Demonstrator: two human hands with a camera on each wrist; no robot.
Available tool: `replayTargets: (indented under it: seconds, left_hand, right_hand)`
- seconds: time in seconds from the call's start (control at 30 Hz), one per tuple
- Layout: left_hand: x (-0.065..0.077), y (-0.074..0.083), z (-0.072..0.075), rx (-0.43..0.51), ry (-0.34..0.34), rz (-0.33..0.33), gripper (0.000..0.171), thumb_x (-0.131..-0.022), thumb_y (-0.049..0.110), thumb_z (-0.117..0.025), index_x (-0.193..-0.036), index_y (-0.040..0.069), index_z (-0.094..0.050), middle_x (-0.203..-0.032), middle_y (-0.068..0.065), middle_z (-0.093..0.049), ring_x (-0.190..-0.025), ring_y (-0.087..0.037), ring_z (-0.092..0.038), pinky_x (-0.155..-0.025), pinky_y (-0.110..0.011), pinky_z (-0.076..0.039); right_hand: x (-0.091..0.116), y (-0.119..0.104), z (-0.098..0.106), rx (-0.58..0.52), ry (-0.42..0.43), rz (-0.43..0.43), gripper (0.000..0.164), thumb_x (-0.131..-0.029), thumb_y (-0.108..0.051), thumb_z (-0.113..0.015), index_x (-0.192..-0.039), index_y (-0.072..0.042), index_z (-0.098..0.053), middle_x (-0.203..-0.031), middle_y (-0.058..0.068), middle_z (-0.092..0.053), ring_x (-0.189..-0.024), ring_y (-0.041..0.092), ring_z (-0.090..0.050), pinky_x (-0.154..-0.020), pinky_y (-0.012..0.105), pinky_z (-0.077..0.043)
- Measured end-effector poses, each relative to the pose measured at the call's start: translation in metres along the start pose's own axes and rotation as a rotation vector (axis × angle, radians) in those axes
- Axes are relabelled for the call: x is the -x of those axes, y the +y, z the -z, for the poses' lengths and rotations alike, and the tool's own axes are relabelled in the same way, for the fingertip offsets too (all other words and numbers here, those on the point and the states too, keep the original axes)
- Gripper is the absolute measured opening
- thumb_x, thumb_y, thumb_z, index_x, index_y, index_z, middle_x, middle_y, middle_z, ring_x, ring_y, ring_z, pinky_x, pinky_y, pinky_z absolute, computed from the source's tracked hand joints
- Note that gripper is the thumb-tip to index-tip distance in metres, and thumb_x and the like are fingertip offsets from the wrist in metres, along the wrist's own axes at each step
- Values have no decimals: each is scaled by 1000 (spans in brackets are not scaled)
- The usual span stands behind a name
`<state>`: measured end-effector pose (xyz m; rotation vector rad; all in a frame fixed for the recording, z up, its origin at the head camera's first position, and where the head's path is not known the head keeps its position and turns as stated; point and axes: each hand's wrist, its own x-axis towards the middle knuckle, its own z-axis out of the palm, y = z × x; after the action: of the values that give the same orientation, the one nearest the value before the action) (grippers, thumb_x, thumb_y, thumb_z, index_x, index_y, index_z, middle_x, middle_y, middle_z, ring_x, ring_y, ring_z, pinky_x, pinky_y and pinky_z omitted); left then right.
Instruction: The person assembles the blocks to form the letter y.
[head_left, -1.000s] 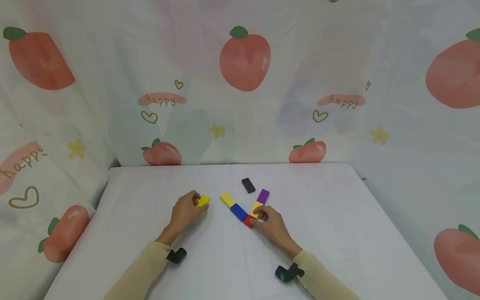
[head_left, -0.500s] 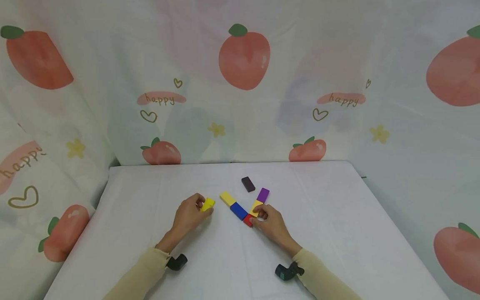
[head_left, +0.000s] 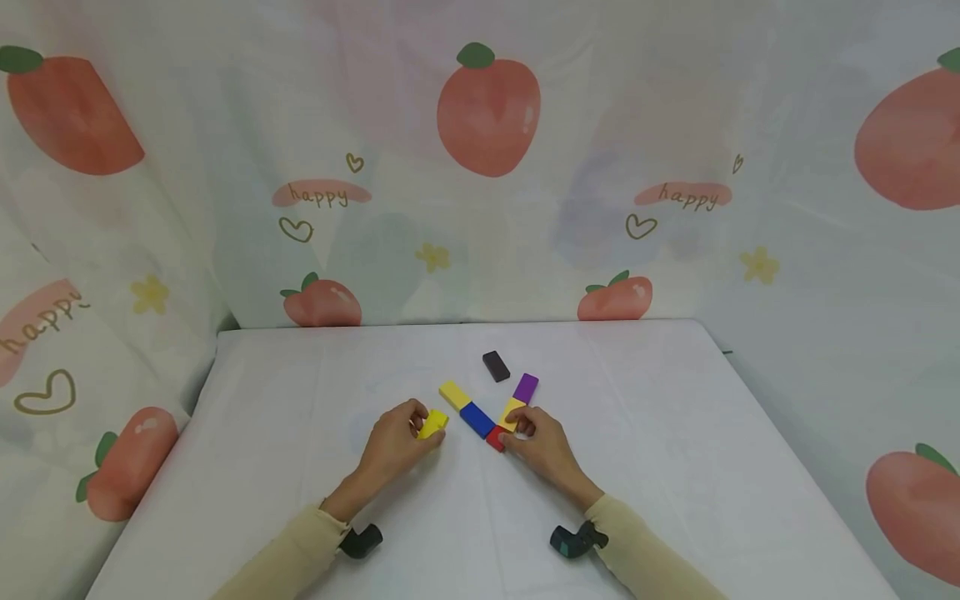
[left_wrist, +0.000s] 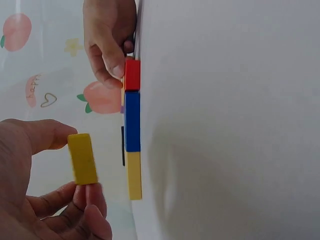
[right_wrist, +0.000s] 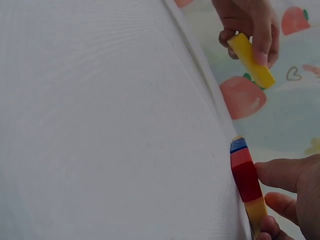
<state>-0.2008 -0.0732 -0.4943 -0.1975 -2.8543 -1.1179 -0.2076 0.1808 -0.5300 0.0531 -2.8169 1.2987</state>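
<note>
My left hand (head_left: pixel 393 442) pinches a bright yellow block (head_left: pixel 432 423) between thumb and fingers, held above the table left of a V-shaped row. The row's left arm has a pale yellow block (head_left: pixel 454 396) and a blue block (head_left: pixel 477 420), meeting a red block (head_left: pixel 495 438) at the corner. From there a second pale yellow block (head_left: pixel 512 409) and a purple block (head_left: pixel 527 388) run up to the right. My right hand (head_left: pixel 551 450) rests its thumb on the red block, its other fingertips at the second pale yellow block, partly covering both.
A dark block (head_left: pixel 496 367) lies apart, behind the row. The white-covered table (head_left: pixel 637 400) ends at a printed curtain (head_left: pixel 525 225) at the back and sides. A black wrist camera (head_left: pixel 361 542) sits by the left cuff, another black wrist camera (head_left: pixel 577 540) by the right.
The left hand has carried the bright yellow block right and slightly toward the person, closer to the row. The right hand and the row have stayed in place.
</note>
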Motion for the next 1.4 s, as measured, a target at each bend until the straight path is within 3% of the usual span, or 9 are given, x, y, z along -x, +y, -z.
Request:
replayTargets:
  seconds: [0.23,0.37,0.7,1.03,1.4]
  left_hand:
    - [6,5,-9,20,-55,-10,35,-80,31,-80,-103,9,-66,-80,3,-59,-67,-10,-50,-56,-19,-43]
    - [10,8,-13,9,-54,-42,37,-80,29,-80,-107,5,-70,-81,1,-59,-68,-11,-49,-57,-19,-42]
    - [16,19,-23,-25,-68,-60,35,-78,32,-80,-103,10,-67,-82,4,-59,-67,-9,-48,-55,-19,-40]
    - [20,25,-30,-34,-119,-36,37,-78,35,-81,-102,11,-66,-78,6,-57,-64,-9,-48,-52,-20,-40]
    - [22,28,-39,-30,-153,-51,38,-77,35,-81,-101,11,-65,-77,6,-57,-66,-9,-49,-56,-20,-42]
  right_hand:
    - [2,-2,0,1,-2,-11,23,-82,-21,-78,-102,-15,-68,-87,0,-56,-84,15,-49,-73,27,-41]
    - [2,-2,-1,3,-1,-5,23,-82,-20,-79,-102,-15,-68,-87,0,-56,-84,15,-49,-73,27,-41]
    - [1,-1,-2,7,3,-3,23,-83,-21,-78,-102,-15,-68,-86,0,-56,-84,15,-49,-73,26,-42]
    - [1,0,-2,16,1,-9,23,-83,-22,-78,-103,-15,-68,-87,0,-56,-84,15,-49,-73,25,-42]
    - [-1,1,-1,26,1,-7,24,-83,-23,-78,-103,-17,-68,-87,-1,-56,-84,14,-50,-72,24,-42]
